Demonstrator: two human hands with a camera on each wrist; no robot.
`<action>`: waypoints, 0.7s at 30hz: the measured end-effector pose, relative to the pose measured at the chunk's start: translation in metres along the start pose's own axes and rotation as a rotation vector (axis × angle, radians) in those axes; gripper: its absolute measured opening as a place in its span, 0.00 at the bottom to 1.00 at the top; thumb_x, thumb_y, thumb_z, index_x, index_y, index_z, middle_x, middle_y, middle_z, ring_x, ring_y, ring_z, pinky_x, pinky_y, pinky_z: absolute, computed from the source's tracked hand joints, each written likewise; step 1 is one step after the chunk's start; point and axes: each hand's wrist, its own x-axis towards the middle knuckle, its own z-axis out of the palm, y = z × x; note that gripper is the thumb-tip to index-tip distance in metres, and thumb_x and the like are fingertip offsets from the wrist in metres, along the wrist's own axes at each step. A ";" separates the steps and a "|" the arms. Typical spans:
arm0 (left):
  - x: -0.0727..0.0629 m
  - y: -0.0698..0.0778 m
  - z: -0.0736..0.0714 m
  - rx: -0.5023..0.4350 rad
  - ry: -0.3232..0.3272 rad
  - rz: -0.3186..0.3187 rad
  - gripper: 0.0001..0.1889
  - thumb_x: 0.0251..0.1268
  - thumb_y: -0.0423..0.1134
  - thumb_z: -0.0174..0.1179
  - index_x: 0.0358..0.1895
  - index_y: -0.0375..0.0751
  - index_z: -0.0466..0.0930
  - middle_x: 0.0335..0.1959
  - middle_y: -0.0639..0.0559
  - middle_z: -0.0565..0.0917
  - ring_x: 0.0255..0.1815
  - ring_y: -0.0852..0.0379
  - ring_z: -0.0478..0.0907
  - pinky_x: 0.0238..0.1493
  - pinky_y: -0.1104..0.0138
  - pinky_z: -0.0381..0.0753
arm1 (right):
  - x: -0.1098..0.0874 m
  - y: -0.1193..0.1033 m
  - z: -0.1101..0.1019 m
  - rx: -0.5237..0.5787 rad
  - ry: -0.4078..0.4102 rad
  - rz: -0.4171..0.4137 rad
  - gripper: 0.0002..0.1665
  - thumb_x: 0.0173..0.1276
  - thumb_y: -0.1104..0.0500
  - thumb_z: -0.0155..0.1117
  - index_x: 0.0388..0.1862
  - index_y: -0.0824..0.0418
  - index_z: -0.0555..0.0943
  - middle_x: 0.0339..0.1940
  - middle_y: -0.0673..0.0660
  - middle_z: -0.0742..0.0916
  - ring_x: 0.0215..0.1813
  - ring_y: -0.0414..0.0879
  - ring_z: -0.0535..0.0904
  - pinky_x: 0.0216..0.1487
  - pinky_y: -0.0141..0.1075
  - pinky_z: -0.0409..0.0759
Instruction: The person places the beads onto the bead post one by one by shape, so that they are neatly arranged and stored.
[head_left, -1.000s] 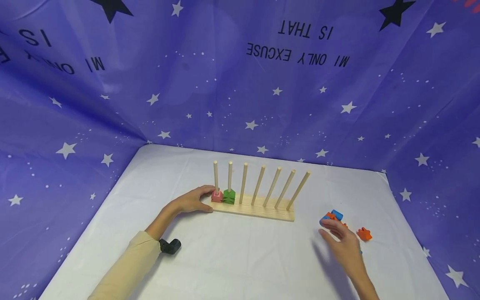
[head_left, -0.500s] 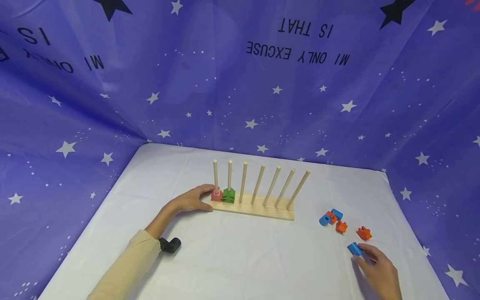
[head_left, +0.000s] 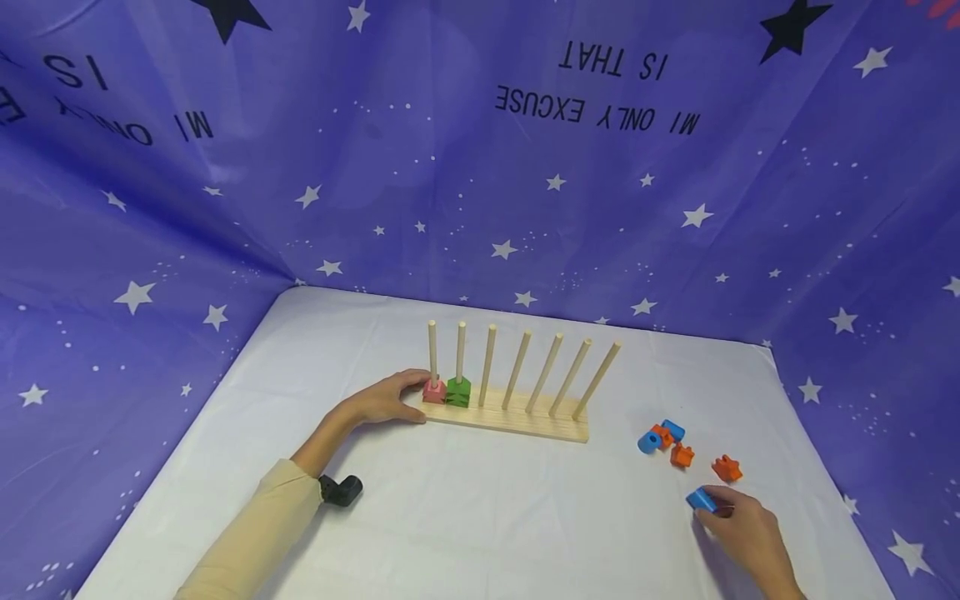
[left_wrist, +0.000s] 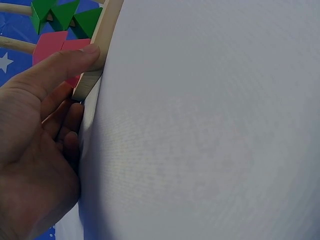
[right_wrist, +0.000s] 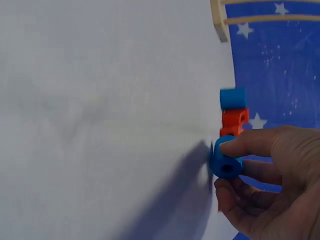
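Note:
A wooden peg rack [head_left: 517,421] with a row of upright pegs stands on the white-covered table. Its two leftmost pegs carry a pink block [head_left: 434,392] and green zigzag-edged blocks [head_left: 458,392]. My left hand [head_left: 386,400] holds the rack's left end; in the left wrist view the thumb [left_wrist: 75,62] lies along the base edge and the other fingers curl behind. At the right front, my right hand [head_left: 746,529] pinches a blue cylinder [head_left: 701,500] between thumb and fingers. The right wrist view shows a hole in the end of this cylinder [right_wrist: 227,159].
Beyond the right hand lie two more blue cylinders [head_left: 649,442] and several orange star-shaped pieces [head_left: 727,468]. A black device [head_left: 341,492] is strapped at the left wrist. Star-printed blue-purple cloth [head_left: 480,167] walls the table's back and sides.
My right hand has moved from over the loose pieces toward the right front, taken hold of a blue cylinder, then shifted slightly left with it. The left hand has stayed on the rack.

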 end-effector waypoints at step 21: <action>-0.001 0.000 -0.001 -0.010 -0.004 0.018 0.41 0.56 0.39 0.73 0.73 0.35 0.65 0.74 0.36 0.63 0.75 0.37 0.56 0.75 0.45 0.49 | -0.019 -0.173 0.026 0.657 0.130 -0.659 0.22 0.60 0.70 0.73 0.54 0.64 0.82 0.48 0.56 0.87 0.48 0.42 0.83 0.53 0.32 0.82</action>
